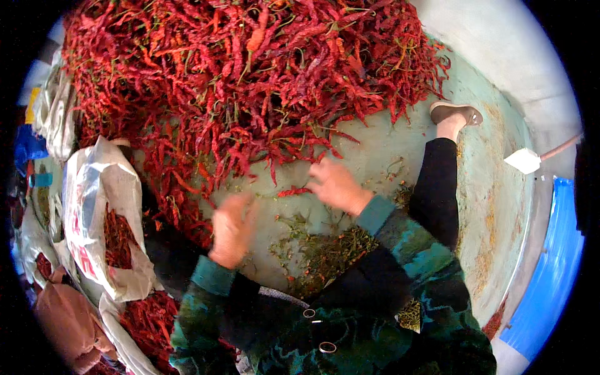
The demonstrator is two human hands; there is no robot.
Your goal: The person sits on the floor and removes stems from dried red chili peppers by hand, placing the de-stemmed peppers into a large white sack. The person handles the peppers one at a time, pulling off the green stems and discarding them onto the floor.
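Note:
A large heap of dried red chili peppers (262, 84) covers the floor in front of me. My left hand (232, 229) is blurred and raised over the floor beside the heap's near edge, its fingers curled; whether it holds anything cannot be told. My right hand (338, 185) is at the near edge of the heap, fingers bent and blurred. A single red chili (294, 191) lies at its fingertips; a firm grip on it does not show. Between my legs, close to my body, lies a pile of green-brown stems (333, 253).
At left stands an open white woven sack (84, 187) holding red chilies (118, 239). More chilies (152, 321) lie at lower left. A white-bladed tool with a wooden handle (524, 161) and a blue panel (543, 272) are at right. My shod foot (457, 112) rests near the heap.

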